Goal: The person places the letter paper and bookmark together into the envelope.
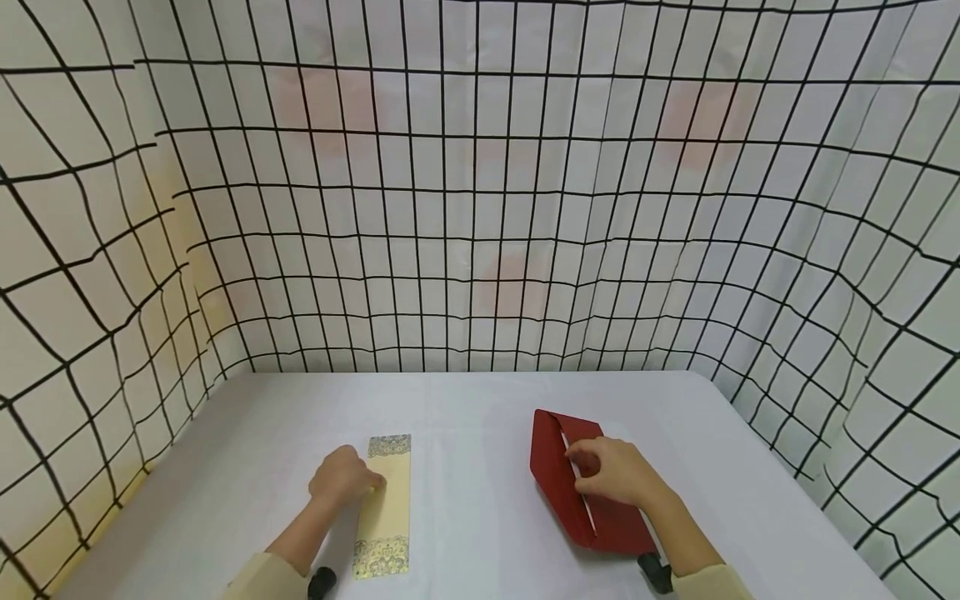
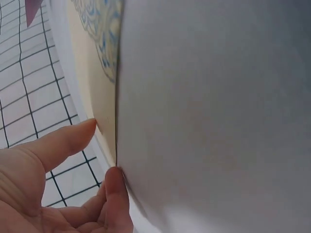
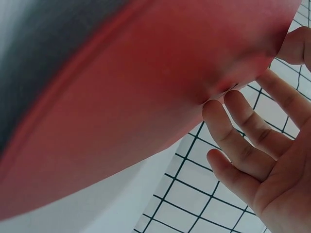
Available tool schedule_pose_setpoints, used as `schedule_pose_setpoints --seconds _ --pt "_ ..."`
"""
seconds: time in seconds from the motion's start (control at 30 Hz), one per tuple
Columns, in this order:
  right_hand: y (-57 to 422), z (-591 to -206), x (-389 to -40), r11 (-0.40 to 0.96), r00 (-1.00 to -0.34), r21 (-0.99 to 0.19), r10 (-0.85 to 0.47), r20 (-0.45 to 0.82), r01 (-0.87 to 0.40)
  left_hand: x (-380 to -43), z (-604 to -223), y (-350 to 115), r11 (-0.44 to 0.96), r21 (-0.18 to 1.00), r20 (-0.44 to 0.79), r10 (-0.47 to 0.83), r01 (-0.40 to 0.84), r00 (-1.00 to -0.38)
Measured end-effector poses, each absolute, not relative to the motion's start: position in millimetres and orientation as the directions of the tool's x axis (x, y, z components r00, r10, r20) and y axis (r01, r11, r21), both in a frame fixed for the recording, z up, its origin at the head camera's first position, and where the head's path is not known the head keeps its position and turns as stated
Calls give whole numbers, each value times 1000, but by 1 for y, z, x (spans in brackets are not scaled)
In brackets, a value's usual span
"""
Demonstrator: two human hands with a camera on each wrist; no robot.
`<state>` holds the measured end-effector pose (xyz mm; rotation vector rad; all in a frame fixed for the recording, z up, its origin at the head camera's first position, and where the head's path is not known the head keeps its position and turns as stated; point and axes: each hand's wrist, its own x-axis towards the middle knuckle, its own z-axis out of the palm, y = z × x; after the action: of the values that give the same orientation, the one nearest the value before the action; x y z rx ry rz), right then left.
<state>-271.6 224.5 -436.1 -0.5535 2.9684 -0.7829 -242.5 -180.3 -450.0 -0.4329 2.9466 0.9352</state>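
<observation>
On the left of the table lies a long pale-yellow card (image 1: 389, 500) with patterned bands at both ends. My left hand (image 1: 345, 477) is at its left edge. In the left wrist view, the thumb (image 2: 80, 138) rests on the card's face and a fingertip (image 2: 115, 179) meets its edge, pinching it. To the right, a red envelope (image 1: 551, 467) is tilted, with a pale strip showing along its opening. My right hand (image 1: 618, 472) holds the envelope at that opening. The right wrist view shows several fingertips (image 3: 218, 114) against the red paper, thumb near its edge.
A white table (image 1: 465, 417) lies under both things. Black grid lines run across the white walls (image 1: 517, 208) behind and at both sides. Dark wrist devices (image 1: 322, 582) show near both sleeves.
</observation>
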Motion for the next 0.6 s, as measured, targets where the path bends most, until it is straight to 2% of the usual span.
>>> schedule_pose_setpoints --seconds 0.17,0.6 --pt "225 -437 -272 812 -934 -475 -348 77 -341 -243 -450 -176 795 536 -110 -268 -284 -957" --pt "224 -437 -271 819 -938 -471 -341 59 -327 -241 -450 -183 767 580 -139 -241 -276 -961"
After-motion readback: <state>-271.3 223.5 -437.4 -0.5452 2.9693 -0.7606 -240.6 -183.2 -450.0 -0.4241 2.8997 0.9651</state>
